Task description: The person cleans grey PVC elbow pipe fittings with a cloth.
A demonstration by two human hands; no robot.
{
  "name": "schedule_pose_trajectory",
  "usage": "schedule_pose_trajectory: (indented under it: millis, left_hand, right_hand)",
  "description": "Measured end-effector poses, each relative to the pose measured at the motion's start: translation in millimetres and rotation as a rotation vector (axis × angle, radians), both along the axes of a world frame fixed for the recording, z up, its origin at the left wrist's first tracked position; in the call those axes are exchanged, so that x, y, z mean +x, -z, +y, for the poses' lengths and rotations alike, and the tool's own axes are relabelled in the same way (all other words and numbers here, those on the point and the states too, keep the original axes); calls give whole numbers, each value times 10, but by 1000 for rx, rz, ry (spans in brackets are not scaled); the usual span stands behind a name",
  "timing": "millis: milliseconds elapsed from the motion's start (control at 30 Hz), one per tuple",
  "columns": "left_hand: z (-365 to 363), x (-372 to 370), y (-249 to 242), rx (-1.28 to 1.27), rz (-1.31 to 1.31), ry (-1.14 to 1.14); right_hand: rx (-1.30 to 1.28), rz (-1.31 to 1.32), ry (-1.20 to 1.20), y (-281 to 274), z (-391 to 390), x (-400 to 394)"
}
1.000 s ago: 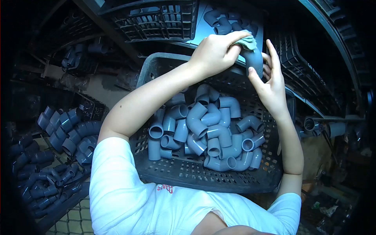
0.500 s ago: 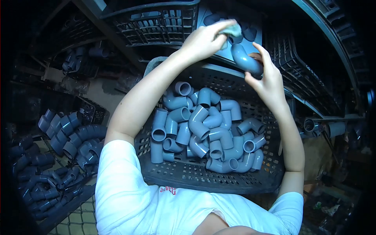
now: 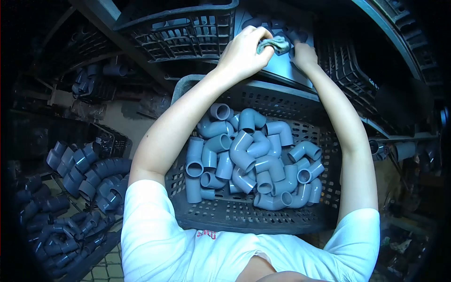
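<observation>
My left hand (image 3: 246,50) is closed around a crumpled, pale green cloth (image 3: 278,44) above a light board (image 3: 289,68). My right hand (image 3: 304,57) reaches to the board's far part, beside several dark grey pipe elbows (image 3: 253,22). Its fingertips are lost in shadow among them, so whether it grips one does not show. Below my forearms, a black plastic crate (image 3: 211,217) holds a loose heap of grey pipe elbows (image 3: 242,149), lying at all angles.
Another black crate (image 3: 188,35) stands beyond at the upper left, and a further crate (image 3: 345,70) is at the right. Many dark pipe fittings (image 3: 75,164) are piled at the left. A metal shelf beam (image 3: 390,35) runs along the upper right.
My right hand has moved forward to the elbows on the board; the grey elbow it held is no longer visible in it. My left hand, with the cloth, has shifted slightly down.
</observation>
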State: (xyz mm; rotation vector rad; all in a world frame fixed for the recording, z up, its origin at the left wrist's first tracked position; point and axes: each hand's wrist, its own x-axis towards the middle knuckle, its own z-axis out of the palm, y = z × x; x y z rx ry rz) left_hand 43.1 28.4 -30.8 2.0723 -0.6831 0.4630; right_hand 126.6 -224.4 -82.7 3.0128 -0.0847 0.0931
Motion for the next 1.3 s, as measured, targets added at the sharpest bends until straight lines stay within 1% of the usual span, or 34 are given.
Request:
schedule_pose_trajectory:
  millis: [33, 67, 100, 133, 167, 200, 233, 267, 300, 333, 367, 400, 433, 467, 500, 533, 600, 633, 667, 700, 733, 767, 800, 867, 900, 967, 1033, 1133, 1200, 1233, 1267, 1300]
  left_hand:
    - [3, 12, 2, -33, -16, -7]
    - [14, 29, 13, -94, 134, 13]
    - [18, 6, -4, -154, 298, 31]
    - [2, 33, 65, -227, 216, 51]
    - [-61, 160, 250, -376, 157, 80]
    - [-91, 190, 283, -519, 269, 163]
    - [-115, 206, 214, -666, 370, 244]
    - [-72, 177, 114, -731, 497, 318]
    - [-30, 152, 84, -687, 510, 274]
    - [-21, 153, 127, -756, 555, 272]
    - [-14, 169, 168, -825, 601, 268]
    - [-2, 175, 190, -839, 625, 294]
    - [20, 184, 212, -808, 662, 301]
    - [-26, 149, 168, -842, 679, 268]
    - [-70, 111, 118, -876, 693, 236]
    - [-75, 100, 118, -872, 694, 240]
    - [-60, 88, 119, -791, 758, 297]
    - [-65, 39, 87, -778, 756, 301]
    - [-74, -24, 24, -736, 769, 303]
    - [-98, -28, -45, -685, 779, 315]
    - [-84, -50, -111, -594, 789, 263]
    - [-67, -165, -148, -428, 671, 156]
    - [-92, -135, -114, -358, 545, 140]
    - [-105, -42, 79, -245, 291, 98]
    - [-116, -158, -77, -217, 414, 42]
    - [-187, -230, -118, -426, 520, 117]
    - [-164, -181, -103, -360, 421, 96]
    - [-148, -213, -183, -374, 339, 118]
    - [-121, -204, -224, -386, 314, 109]
    - [-116, -204, -238, -399, 299, 97]
    - [-116, -198, -227, -396, 203, 103]
    - [-131, -229, -268, -395, 197, 104]
  right_hand:
    - [79, -28, -92, 46, 16, 58]
    - [159, -49, -183, 121, 31, 87]
    - [186, -46, -271, 126, 32, 82]
    - [240, -77, -314, 174, 0, 94]
    - [286, -86, -315, 49, 69, -19]
    - [323, -166, -376, -28, 109, -147]
    - [353, -258, -439, -142, 155, -268]
    - [454, -319, -434, -316, 250, -397]
    - [555, -378, -427, -498, 382, -584]
    - [673, -339, -421, -684, 523, -825]
    - [736, -367, -459, -776, 623, -1052]
    - [635, -416, -687, -686, 556, -1168]
    - [641, -415, -746, -717, 655, -1404]
    - [554, -370, -798, -752, 704, -1629]
    - [518, -361, -798, -704, 740, -1820]
    - [463, -264, -737, -610, 734, -1997]
    - [204, 97, -530, -474, 707, -2254]
    - [128, 161, -513, -274, 598, -2298]
    - [31, 292, -497, -108, 512, -2303]
    - [-44, 351, -520, 66, 425, -2301]
    - [8, 417, -465, 87, 470, -2313]
    - [59, 481, -411, 81, 509, -2314]
    - [72, 451, -386, 68, 518, -2283]
    - [72, 608, -394, 14, 488, -2195]
    - [75, 587, -382, -22, 465, -2169]
    - [11, 704, -432, -78, 458, -2119]
    - [-38, 641, -423, -199, 493, -2183]
    - [-24, 619, -460, -537, 414, -2269]
    - [206, 389, -574, -713, 307, -2315]
    - [380, 443, -554, -886, 311, -2280]
    - [588, 403, -590, -916, 267, -2248]
    - [797, 360, -623, -942, 221, -2210]
